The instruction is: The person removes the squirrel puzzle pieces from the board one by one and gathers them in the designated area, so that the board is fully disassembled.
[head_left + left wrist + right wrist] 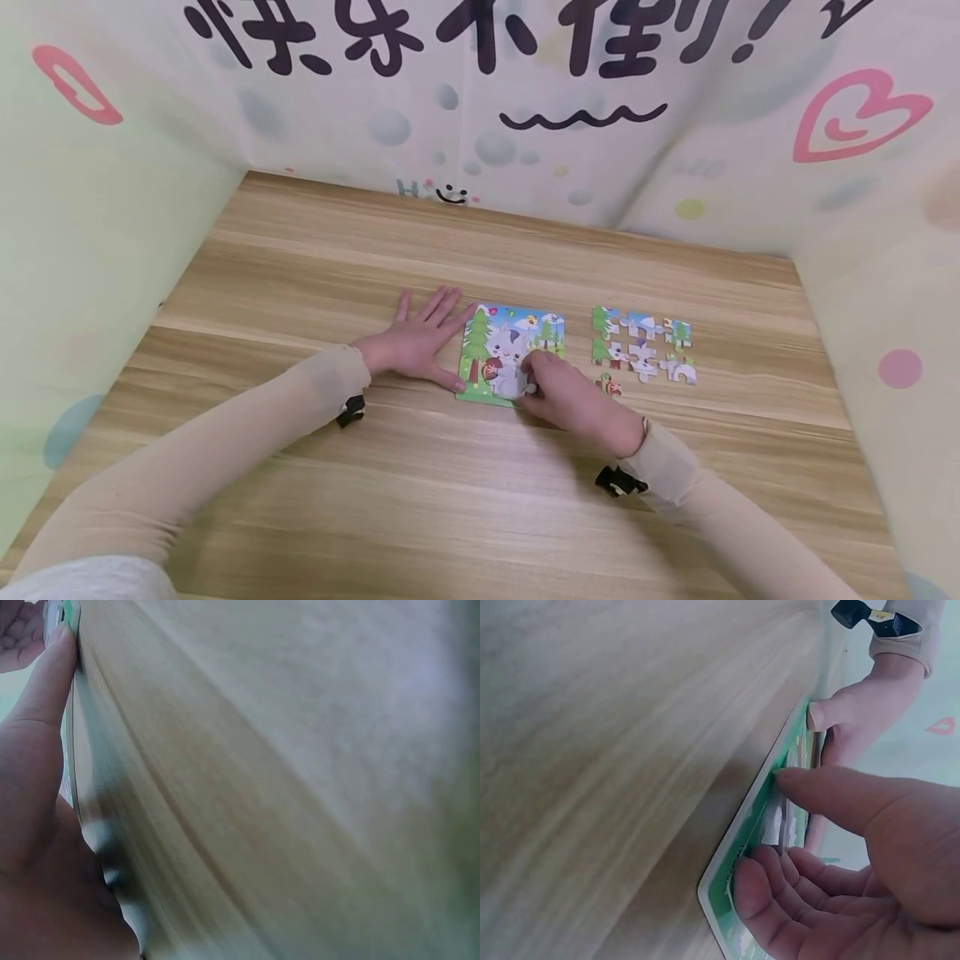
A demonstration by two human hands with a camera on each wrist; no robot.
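Observation:
A square jigsaw puzzle (480, 333) in a green-edged tray (472, 398) lies on the table, its picture a grey-white cartoon animal among trees. My left hand (416, 343) rests beside it with fingers spread; thumb and forefinger reach the tray's left edge. Over the lower right of the picture, my right hand (566, 396) pinches a puzzle piece (783, 821) between thumb and curled fingers. In the right wrist view the piece stands tilted on edge, close over the tray. My hand hides that corner of the picture in the head view.
Loose puzzle pieces (642, 327) lie in rows right of the tray, several in all; one piece (611, 383) sits partly behind my right hand. The wood-grain table (450, 500) meets printed cloth walls (420, 133) at the back and sides.

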